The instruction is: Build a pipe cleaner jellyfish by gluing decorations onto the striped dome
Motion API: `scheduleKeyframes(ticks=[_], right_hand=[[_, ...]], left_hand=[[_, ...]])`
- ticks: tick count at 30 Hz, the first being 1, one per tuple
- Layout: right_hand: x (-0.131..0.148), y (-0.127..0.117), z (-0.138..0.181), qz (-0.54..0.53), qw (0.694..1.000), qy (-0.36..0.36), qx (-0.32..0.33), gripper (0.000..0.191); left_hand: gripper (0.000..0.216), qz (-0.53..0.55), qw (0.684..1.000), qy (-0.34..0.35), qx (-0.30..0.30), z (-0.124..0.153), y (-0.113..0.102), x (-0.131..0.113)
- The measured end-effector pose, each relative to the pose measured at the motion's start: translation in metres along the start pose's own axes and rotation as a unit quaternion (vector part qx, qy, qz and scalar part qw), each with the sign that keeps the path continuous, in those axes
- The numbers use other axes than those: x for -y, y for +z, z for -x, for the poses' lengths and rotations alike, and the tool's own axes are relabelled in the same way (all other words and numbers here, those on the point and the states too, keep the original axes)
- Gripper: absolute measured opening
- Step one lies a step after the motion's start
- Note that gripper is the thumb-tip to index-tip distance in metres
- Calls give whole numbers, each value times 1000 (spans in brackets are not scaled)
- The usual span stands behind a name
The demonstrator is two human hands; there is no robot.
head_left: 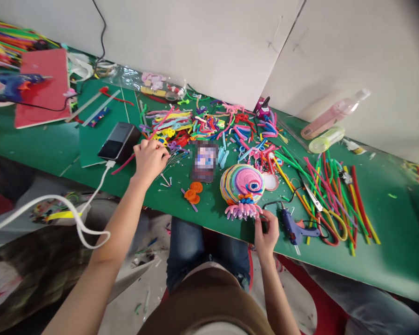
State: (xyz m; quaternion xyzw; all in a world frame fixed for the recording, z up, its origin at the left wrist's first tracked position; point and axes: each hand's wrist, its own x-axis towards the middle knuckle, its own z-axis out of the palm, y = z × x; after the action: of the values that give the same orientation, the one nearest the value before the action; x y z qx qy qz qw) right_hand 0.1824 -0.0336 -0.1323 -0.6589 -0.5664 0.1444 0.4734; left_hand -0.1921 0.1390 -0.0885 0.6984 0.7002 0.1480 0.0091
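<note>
My left hand (149, 158) reaches out over the green table (56, 144), fingers curled down onto a heap of short coloured pipe-cleaner pieces (181, 125) beside a black phone (118, 141); what the fingers pinch is too small to name. My right hand (266, 228) rests at the table's front edge, fingers pinched at the pink fringe of a round rainbow pipe-cleaner craft (242, 186). A blue glue gun (293, 226) lies just right of that hand.
Long pipe cleaners (331, 195) and scissors (312, 195) lie at the right. Orange discs (193, 191) lie in front of a blurred-out object. A red folder (43, 86), bottles (330, 118) and a white cable (70, 209) are also around.
</note>
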Motion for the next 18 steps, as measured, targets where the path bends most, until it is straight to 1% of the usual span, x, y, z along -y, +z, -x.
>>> scheduleKeyframes(ticks=[2,5,8,11,15,18], right_hand=[[1,0,0,-3,1000,1,-1,17],[1,0,1,-5,1000,0,-5,17],[1,0,1,-7,1000,-6,-12,16],[0,0,1,-13,1000,-9,-23,15],[0,0,1,-23,999,-20,-36,13],[0,0,4,-24,997,-39,-58,11]], left_hand=[[11,46,998,-32,-1,-2,-1,0],[7,162,985,-66,-10,-9,-7,4],[16,248,966,-77,-13,-18,-10,8],[25,302,949,-84,-21,-29,-6,11],[27,346,930,-96,-81,-41,-6,10],[25,363,922,-86,-107,-39,-12,9]])
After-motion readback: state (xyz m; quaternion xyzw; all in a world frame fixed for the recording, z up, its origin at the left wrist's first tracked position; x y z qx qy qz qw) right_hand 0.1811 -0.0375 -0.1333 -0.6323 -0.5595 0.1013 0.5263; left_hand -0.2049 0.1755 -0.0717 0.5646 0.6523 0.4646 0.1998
